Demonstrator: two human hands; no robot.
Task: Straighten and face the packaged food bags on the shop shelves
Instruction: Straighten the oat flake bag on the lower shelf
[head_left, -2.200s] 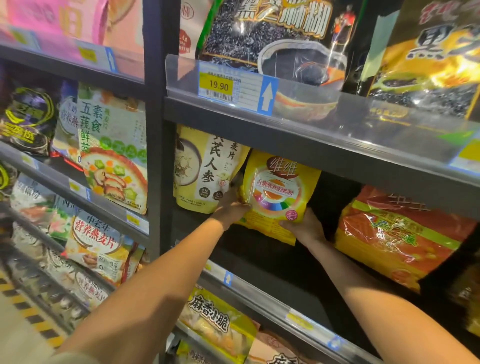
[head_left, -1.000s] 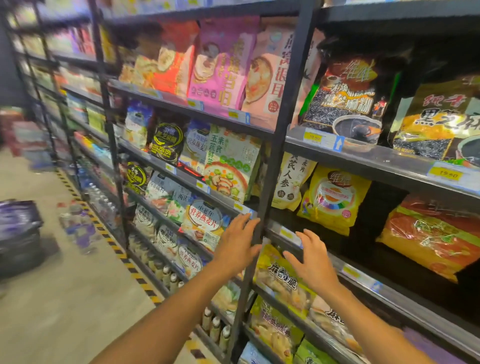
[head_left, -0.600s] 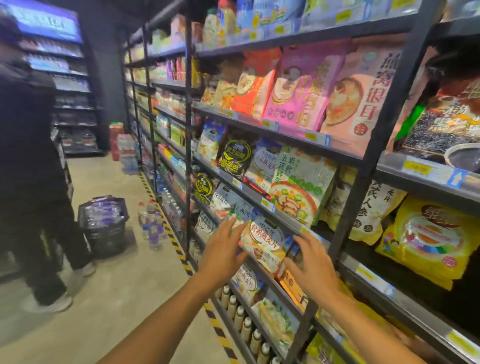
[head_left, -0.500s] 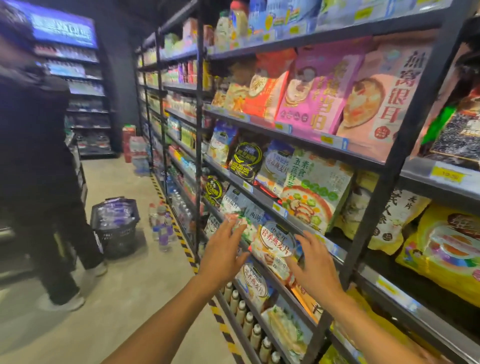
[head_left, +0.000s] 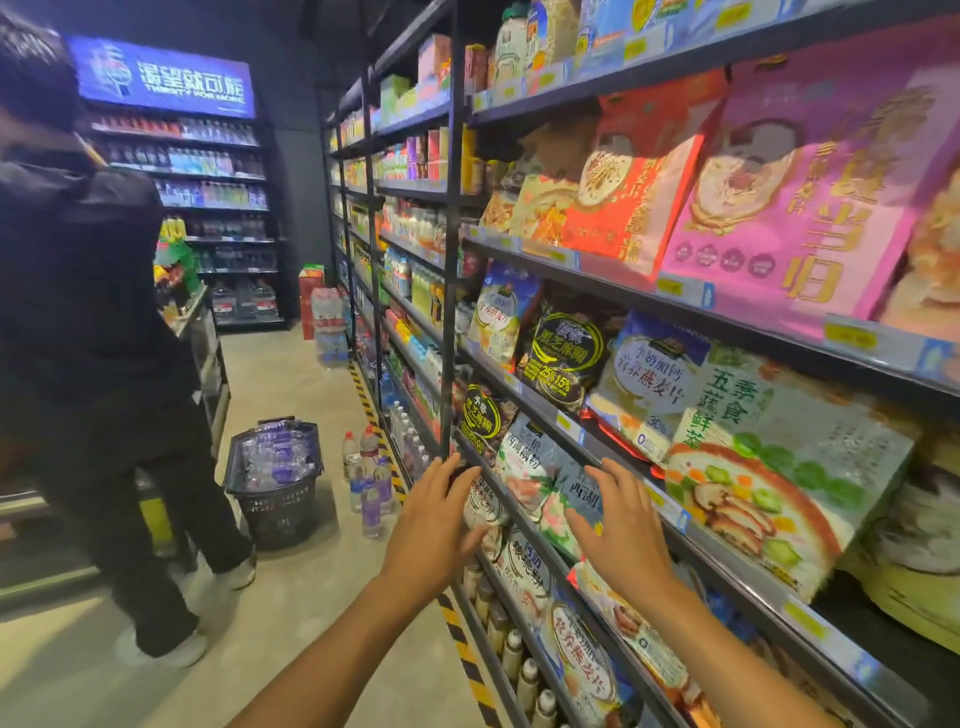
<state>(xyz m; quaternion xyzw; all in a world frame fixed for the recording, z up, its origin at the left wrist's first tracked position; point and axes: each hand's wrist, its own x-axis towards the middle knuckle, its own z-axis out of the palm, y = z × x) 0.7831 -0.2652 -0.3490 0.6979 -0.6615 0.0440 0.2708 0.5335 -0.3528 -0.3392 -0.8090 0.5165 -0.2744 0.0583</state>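
Now | our left hand (head_left: 434, 519) and right hand (head_left: 626, 535) hover, grips open and empty | pale bag (head_left: 524, 462) stands between them on the shelf (head_left: 511, 512) | we should square both edges, label outward.

All I get of the person on my feed is two arms. The left forearm (head_left: 332, 654) is bare for the whole stretch I can see, slim and smooth, narrowing to a plain wrist. The right forearm (head_left: 727, 660) looks the same, bare right to the edge of my view. The left hand (head_left: 431, 525) is bare too, with long, slender fingers and knuckles faintly marked on its back. The right hand (head_left: 623, 535) matches it, bare-fingered. The nails are too blurred for me to tell.
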